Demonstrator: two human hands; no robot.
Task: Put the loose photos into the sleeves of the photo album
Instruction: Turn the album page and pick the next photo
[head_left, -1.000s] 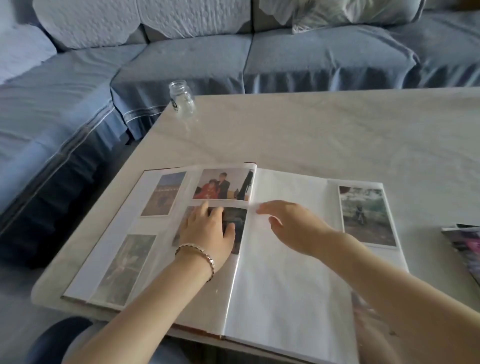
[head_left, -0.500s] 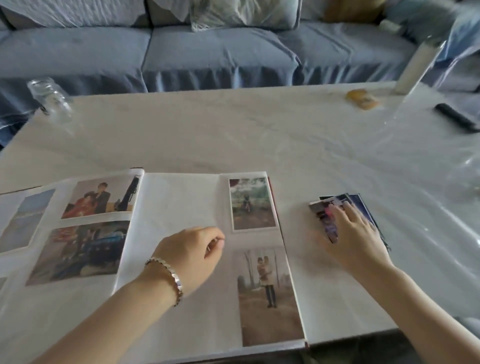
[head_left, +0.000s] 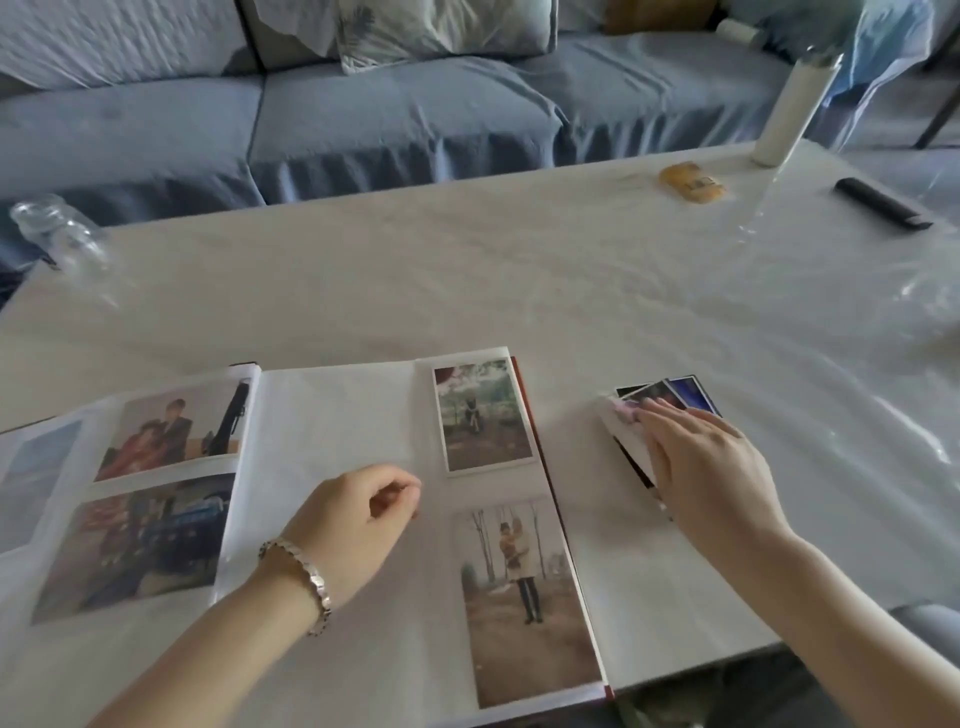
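On the pale table (head_left: 467, 270) beside the open white-paged photo album (head_left: 332, 415), my right hand (head_left: 711, 467) still covers the fanned loose photos (head_left: 685, 392).
Fingers nearly straight, one white-backed print (head_left: 626, 441) newly tipped up; left hand (head_left: 353, 525) loosely curled, empty, on the page. Five sleeved photos (head_left: 483, 415) show.

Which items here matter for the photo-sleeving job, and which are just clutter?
Job:
photo album
loose photos, stacked right of the album
right hand, flat on that stack
left hand, resting on the album page

Lying about:
glass jar
yellow object
white bottle
black remote
sofa
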